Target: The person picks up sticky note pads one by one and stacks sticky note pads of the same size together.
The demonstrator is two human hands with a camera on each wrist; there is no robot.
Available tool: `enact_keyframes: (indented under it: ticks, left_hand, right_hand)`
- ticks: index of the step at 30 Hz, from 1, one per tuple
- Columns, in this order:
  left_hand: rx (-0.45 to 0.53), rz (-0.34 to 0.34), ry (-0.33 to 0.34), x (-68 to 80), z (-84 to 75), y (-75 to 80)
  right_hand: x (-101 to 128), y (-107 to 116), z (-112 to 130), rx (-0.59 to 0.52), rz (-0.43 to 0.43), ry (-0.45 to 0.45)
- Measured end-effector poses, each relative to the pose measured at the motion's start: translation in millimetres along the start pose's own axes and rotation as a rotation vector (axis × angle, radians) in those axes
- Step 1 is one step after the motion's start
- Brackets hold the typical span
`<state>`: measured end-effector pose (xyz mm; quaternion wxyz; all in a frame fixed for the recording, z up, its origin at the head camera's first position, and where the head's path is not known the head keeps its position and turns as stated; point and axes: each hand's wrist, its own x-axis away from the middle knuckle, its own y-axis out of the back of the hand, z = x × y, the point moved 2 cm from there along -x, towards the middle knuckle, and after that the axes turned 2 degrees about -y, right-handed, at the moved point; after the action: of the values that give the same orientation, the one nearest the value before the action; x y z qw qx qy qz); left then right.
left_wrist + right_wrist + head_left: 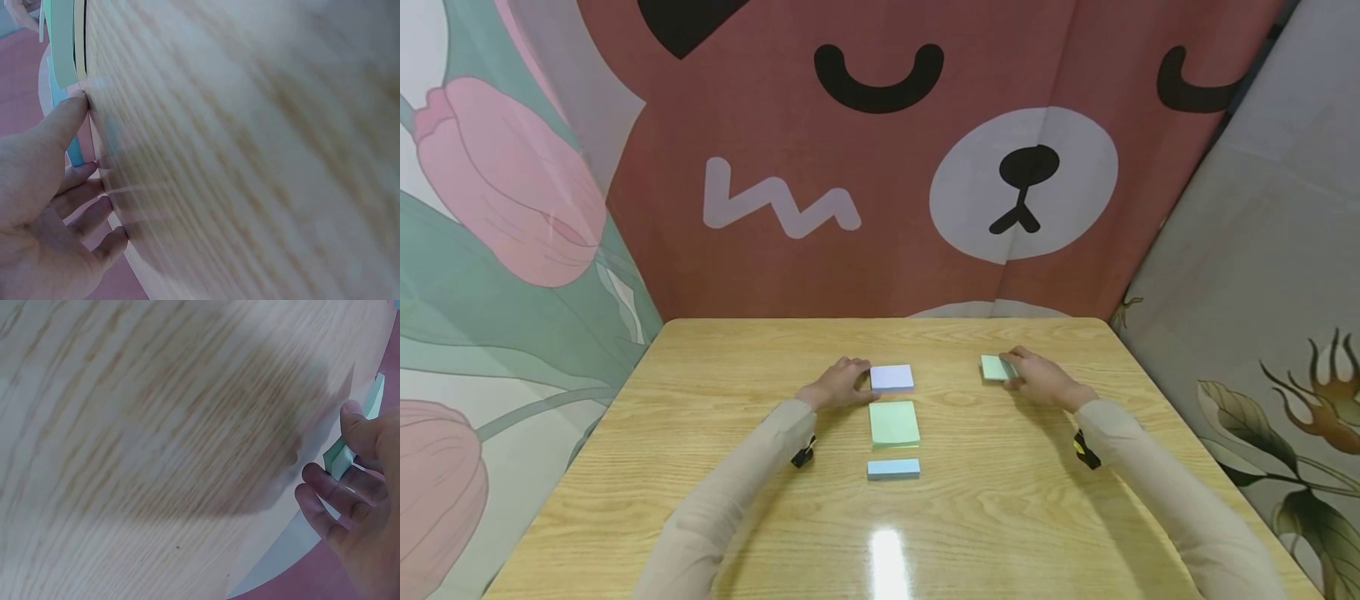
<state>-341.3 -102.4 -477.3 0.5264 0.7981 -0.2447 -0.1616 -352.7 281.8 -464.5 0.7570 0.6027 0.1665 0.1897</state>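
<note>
In the head view my left hand (842, 383) is at the left end of a lavender sticky note pad (891, 377) with blue side edges. Its thumb lies by the near edge and the index finger by the far edge; the other fingertips touch the table in the left wrist view. Farther right, my right hand (1036, 377) pinches a small pale green sticky note pad (995, 367) between thumb and fingers, partly covering it. A larger light green sticky note pad (894, 422) lies just in front of the lavender one. Nearest me is a narrow blue sticky note pad (893, 469).
The pads stand on a light wood-grain table (737, 517). A reddish-brown curtain (775, 275) with a cartoon bear face hangs behind its far edge. Flower-patterned cloths hang at the left (512, 333) and right (1262, 275).
</note>
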Motion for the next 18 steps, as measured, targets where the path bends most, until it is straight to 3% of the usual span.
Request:
enact_keyframes:
  ticks: [18]
  left_hand:
    - [0.013,0.0,-0.003,1.6,-3.1,3.6]
  right_hand:
    - [-3,-8,11,0.022,-0.053,0.065]
